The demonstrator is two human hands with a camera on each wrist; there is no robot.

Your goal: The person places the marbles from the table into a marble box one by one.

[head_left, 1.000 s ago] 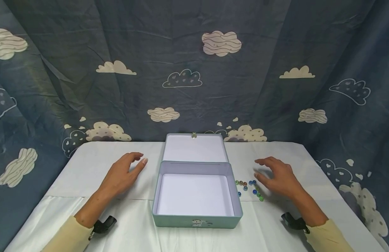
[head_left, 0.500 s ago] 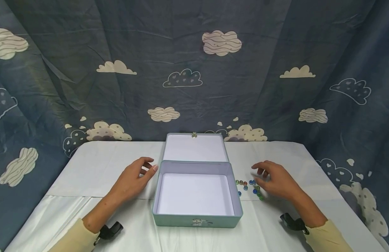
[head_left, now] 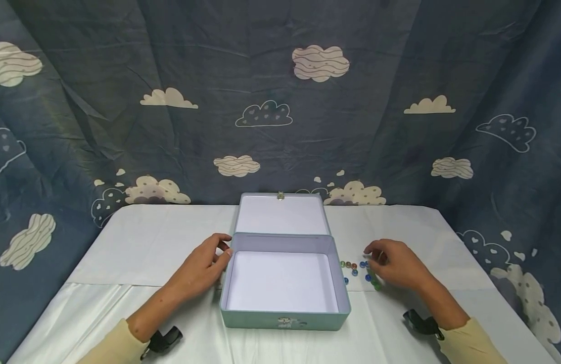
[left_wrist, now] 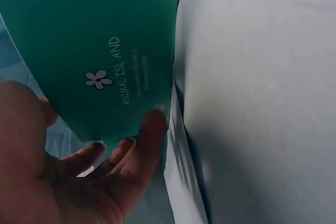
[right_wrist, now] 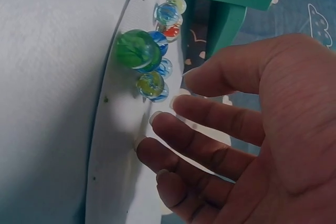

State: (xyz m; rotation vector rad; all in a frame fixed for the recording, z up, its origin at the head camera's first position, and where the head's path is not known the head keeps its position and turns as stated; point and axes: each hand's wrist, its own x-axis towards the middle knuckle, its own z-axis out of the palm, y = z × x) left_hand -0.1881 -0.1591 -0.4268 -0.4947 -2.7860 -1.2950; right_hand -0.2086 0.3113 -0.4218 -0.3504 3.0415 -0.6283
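Observation:
A green tin box (head_left: 285, 319) with a pale inside stands on the table, its hinged lid (head_left: 280, 215) laid back. My left hand (head_left: 196, 270) is at the box's left wall, fingertips right at the rim and side. In the left wrist view, those relaxed fingers lie along the printed green wall (left_wrist: 79, 35) near its corner. To the right of the box lies a group of glass marbles, among them a large-looking green marble (right_wrist: 136, 51) and a blue marble (head_left: 368, 277). Just beside them hovers my right hand (head_left: 401, 265), fingers loosely bent and holding nothing.
A white cloth (head_left: 171, 323) covers the table. Behind and at both sides hangs a dark blue curtain (head_left: 207, 60) printed with clouds. Each wrist wears a black camera, such as the left one (head_left: 164, 339).
My left hand has moved right and nearer, from apart to the box's left rim. My right hand has lowered slightly beside the marbles, its fingers bending more. The box has stayed put.

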